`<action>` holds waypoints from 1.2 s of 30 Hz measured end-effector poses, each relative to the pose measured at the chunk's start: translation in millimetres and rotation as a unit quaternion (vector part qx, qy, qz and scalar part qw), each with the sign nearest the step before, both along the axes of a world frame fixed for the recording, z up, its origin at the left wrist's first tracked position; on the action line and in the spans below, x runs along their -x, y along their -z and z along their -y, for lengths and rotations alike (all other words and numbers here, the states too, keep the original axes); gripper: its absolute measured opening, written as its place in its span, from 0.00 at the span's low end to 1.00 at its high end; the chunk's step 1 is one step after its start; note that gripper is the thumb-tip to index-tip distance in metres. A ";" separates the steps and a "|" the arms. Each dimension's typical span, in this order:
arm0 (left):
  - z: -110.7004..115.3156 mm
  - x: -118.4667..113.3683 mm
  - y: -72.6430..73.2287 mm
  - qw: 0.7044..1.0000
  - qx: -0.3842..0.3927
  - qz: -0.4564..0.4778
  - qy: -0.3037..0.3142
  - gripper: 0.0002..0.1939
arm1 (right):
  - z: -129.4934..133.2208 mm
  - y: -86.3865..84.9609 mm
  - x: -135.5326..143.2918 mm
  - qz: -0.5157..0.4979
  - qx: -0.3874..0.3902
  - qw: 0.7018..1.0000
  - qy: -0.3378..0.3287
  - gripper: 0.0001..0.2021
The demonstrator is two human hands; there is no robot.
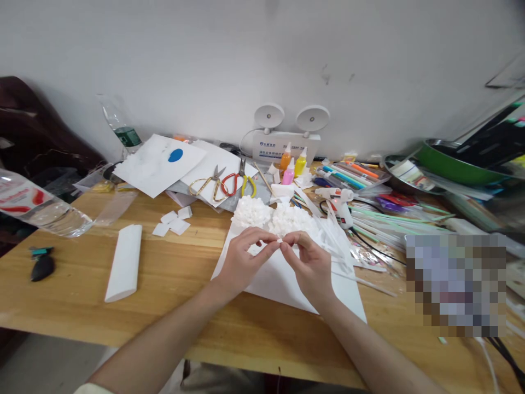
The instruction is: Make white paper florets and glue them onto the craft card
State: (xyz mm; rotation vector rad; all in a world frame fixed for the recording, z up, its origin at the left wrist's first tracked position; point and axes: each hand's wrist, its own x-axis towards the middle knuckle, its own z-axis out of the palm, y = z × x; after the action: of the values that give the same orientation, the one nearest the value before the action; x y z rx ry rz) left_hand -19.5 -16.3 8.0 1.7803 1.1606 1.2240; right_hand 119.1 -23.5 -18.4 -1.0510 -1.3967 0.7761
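Between the fingertips of both hands is a small white piece of paper. My left hand pinches it from the left, and my right hand pinches it from the right. Both are held over a white sheet lying on the table. Just beyond my fingers, two heaps of crumpled white pieces sit side by side at the sheet's far edge. White strips lie right of my right hand.
On the wooden table lie a folded white paper roll, small white squares, scissors and red-handled pliers. A glue gun with a black cord stands at right. Paint bottles stand near the wall. A plastic bottle is at left.
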 end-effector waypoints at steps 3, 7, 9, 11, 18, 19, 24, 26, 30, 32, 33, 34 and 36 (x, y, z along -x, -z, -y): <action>-0.8 1.5 -0.2 1.000 0.011 -0.001 0.002 0.06 | 0.8 -1.6 0.5 0.013 -0.006 1.000 0.000 0.03; -2.7 3.1 0.0 1.000 0.018 0.008 -0.004 0.07 | -2.8 -5.0 -4.3 0.018 -0.010 1.000 -0.007 0.04; -4.2 3.8 0.9 1.000 0.023 0.017 -0.008 0.07 | -10.1 -5.8 -13.8 0.002 -0.008 0.999 0.041 0.05; -6.0 4.8 2.4 0.999 0.032 0.031 -0.009 0.07 | -22.1 -5.3 -29.9 -0.023 -0.008 0.991 0.133 0.06; -8.6 7.0 4.2 0.997 0.053 0.064 0.002 0.07 | -78.8 -1.0 -103.2 0.261 0.110 0.891 0.355 0.20; -8.3 7.2 3.9 0.996 0.056 0.065 0.004 0.07 | -84.7 -1.1 -110.1 0.278 0.128 0.881 0.361 0.20; -6.8 7.7 2.2 0.995 0.074 0.070 0.011 0.09 | -101.0 0.0 -129.6 0.300 0.167 0.869 0.357 0.25; -6.5 7.9 1.9 0.995 0.072 0.072 0.014 0.10 | -103.5 3.8 -133.9 0.294 0.174 0.877 0.338 0.26; -5.9 7.7 2.4 0.995 0.063 0.071 0.021 0.10 | -105.6 15.9 -138.3 0.267 0.171 0.889 0.330 0.30; -5.6 7.2 3.0 0.995 0.060 0.071 0.022 0.10 | -106.3 21.4 -138.8 0.252 0.167 0.893 0.333 0.31; -5.4 6.9 3.3 0.995 0.060 0.071 0.022 0.10 | -106.7 23.5 -138.8 0.248 0.166 0.895 0.332 0.31; -5.1 6.5 3.5 0.995 0.060 0.072 0.021 0.10 | -107.2 25.2 -138.9 0.246 0.166 0.897 0.327 0.29; -4.6 5.9 3.4 0.995 0.060 0.070 0.024 0.09 | -108.5 27.2 -139.3 0.249 0.167 0.900 0.316 0.25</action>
State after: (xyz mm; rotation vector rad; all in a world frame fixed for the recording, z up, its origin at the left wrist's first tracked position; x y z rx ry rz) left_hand -25.4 -11.8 4.7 1.5981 1.0832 1.2045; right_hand 258.4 85.0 -45.6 -1.9523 -1.2227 0.2630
